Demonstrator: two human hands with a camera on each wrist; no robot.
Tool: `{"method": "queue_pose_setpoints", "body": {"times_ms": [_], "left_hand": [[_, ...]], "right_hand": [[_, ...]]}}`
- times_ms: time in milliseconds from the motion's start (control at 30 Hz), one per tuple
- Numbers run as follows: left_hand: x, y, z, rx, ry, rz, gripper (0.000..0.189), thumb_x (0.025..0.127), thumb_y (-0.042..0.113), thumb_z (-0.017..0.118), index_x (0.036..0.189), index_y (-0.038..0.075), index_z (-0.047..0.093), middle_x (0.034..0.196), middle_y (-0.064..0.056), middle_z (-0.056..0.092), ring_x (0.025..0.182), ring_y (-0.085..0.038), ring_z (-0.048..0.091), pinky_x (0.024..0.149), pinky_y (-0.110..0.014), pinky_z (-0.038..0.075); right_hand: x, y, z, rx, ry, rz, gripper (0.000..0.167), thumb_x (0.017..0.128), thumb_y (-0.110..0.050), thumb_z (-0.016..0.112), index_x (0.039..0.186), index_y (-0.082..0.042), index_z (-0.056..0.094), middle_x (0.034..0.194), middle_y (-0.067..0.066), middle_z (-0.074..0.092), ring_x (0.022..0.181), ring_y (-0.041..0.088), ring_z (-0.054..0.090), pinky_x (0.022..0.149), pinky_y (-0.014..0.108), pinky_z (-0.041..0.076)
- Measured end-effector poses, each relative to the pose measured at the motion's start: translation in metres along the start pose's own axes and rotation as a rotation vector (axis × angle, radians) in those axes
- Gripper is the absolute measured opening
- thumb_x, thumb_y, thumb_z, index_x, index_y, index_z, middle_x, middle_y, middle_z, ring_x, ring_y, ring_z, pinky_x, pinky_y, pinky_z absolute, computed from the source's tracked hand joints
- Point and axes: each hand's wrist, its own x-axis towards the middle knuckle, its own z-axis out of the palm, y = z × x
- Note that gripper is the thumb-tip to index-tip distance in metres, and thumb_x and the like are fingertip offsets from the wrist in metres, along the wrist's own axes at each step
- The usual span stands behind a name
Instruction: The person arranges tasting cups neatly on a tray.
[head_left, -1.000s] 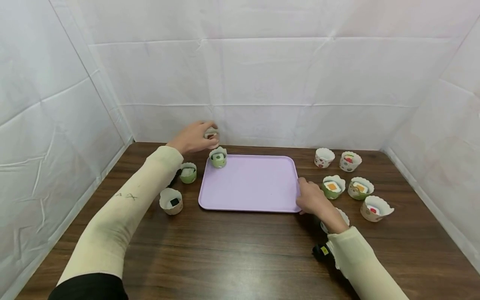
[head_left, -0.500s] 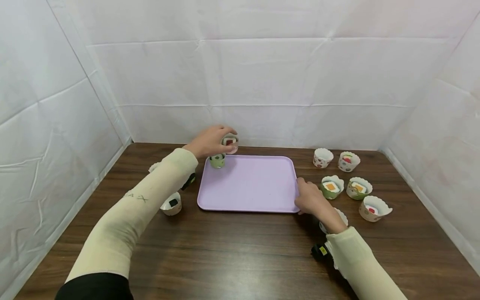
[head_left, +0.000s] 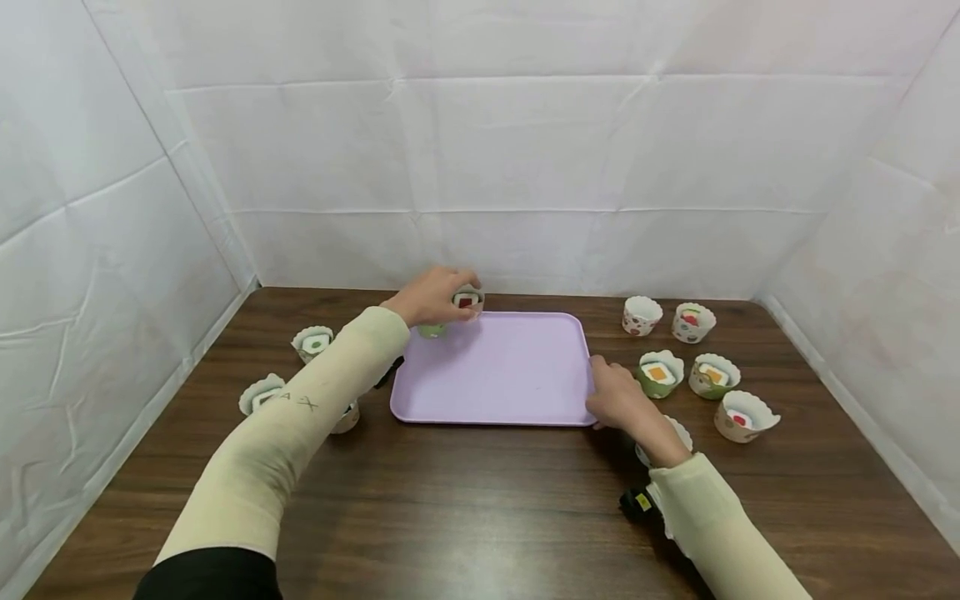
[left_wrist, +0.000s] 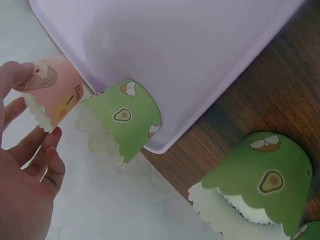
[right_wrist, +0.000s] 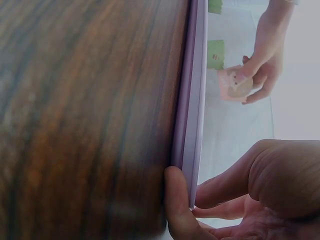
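Observation:
My left hand [head_left: 435,297] grips a pink paper baking cup [left_wrist: 57,87] with a cartoon print, between thumb and fingers, above the tray's far left corner. A white piece with a dark red square shows inside it in the head view. Beside it, a green avocado-print baking cup [left_wrist: 122,117] stands on the corner of the lilac tray [head_left: 495,375]; in the head view my left hand mostly covers that cup. At the tray's near right corner, my right hand [head_left: 622,398] pinches the rim [right_wrist: 192,125], thumb and fingers on either side.
Left of the tray stand green cups [head_left: 311,342] and a partly hidden pale cup [head_left: 345,419], under my left forearm. Several filled cups [head_left: 660,373] stand on the right of the wooden table [head_left: 450,517]. Another cup [head_left: 682,432] is partly behind my right wrist. White sheeting [head_left: 525,167] encloses the table.
My left hand has carried the pink cup rightward and then down, from left of the green cup to just right of it. My right hand stays on the tray corner.

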Motion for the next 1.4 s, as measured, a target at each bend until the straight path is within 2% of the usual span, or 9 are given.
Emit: {"method": "queue_pose_setpoints", "body": {"times_ms": [133,267,433,567,900,1067,1233,1400], "left_hand": [[0.0,0.001,0.003,-0.002,0.001,0.002,0.043,0.092,0.026,0.072,0.132,0.013,0.064,0.124,-0.014,0.071,0.109,-0.03,0.064,0.099,-0.045,0.054],[0.002,0.003,0.007,0.025,-0.019,-0.005,0.041,0.093,0.028,0.072,0.13,0.013,0.064,0.126,-0.017,0.069,0.111,-0.032,0.062,0.1,-0.046,0.053],[0.005,0.007,0.013,0.088,-0.056,-0.044,0.04,0.094,0.032,0.072,0.13,0.017,0.064,0.124,-0.014,0.065,0.109,-0.03,0.06,0.097,-0.045,0.052],[0.007,0.012,0.016,0.101,-0.083,-0.062,0.04,0.095,0.033,0.073,0.131,0.02,0.066,0.126,-0.012,0.063,0.11,-0.029,0.06,0.099,-0.047,0.052],[0.009,0.017,0.018,0.112,-0.112,-0.084,0.04,0.095,0.028,0.071,0.133,0.018,0.066,0.127,-0.011,0.061,0.111,-0.028,0.059,0.1,-0.045,0.052],[0.008,0.017,0.017,0.113,-0.112,-0.083,0.042,0.095,0.025,0.069,0.136,0.015,0.065,0.126,-0.013,0.062,0.111,-0.029,0.059,0.098,-0.045,0.052],[0.007,0.019,0.017,0.121,-0.122,-0.089,0.051,0.095,0.024,0.069,0.144,0.015,0.059,0.135,-0.015,0.061,0.122,-0.032,0.057,0.106,-0.047,0.05],[0.007,0.018,0.017,0.096,-0.108,-0.114,0.064,0.096,0.03,0.068,0.155,0.017,0.047,0.149,-0.017,0.053,0.139,-0.037,0.048,0.117,-0.052,0.043]], "right_hand": [[0.0,-0.001,0.0,-0.014,0.005,-0.004,0.064,0.088,0.003,0.052,0.148,0.016,0.035,0.134,0.044,0.049,0.101,0.047,0.062,0.06,0.032,0.061],[0.001,-0.001,0.0,-0.018,0.0,0.005,0.063,0.088,0.002,0.052,0.148,0.016,0.035,0.135,0.043,0.049,0.104,0.048,0.061,0.062,0.032,0.061],[0.001,-0.001,-0.001,-0.017,-0.009,0.01,0.064,0.089,0.002,0.051,0.149,0.016,0.034,0.137,0.043,0.047,0.108,0.05,0.06,0.063,0.033,0.061],[0.001,0.0,-0.001,-0.03,-0.004,0.006,0.064,0.088,0.002,0.052,0.148,0.016,0.035,0.136,0.043,0.049,0.108,0.05,0.06,0.066,0.035,0.061],[0.004,0.0,0.0,-0.026,-0.01,0.019,0.063,0.09,0.001,0.052,0.149,0.016,0.034,0.138,0.043,0.047,0.109,0.05,0.06,0.064,0.032,0.061],[0.005,-0.001,0.0,-0.035,-0.005,0.008,0.063,0.09,0.001,0.053,0.148,0.016,0.034,0.136,0.043,0.049,0.11,0.05,0.06,0.067,0.035,0.061],[0.006,-0.001,0.001,-0.032,-0.002,0.014,0.063,0.091,0.001,0.052,0.149,0.015,0.034,0.136,0.043,0.049,0.105,0.047,0.062,0.062,0.032,0.061],[0.005,0.0,0.002,-0.029,-0.005,0.005,0.062,0.091,0.001,0.052,0.149,0.016,0.034,0.136,0.042,0.049,0.104,0.046,0.062,0.06,0.03,0.06]]}}
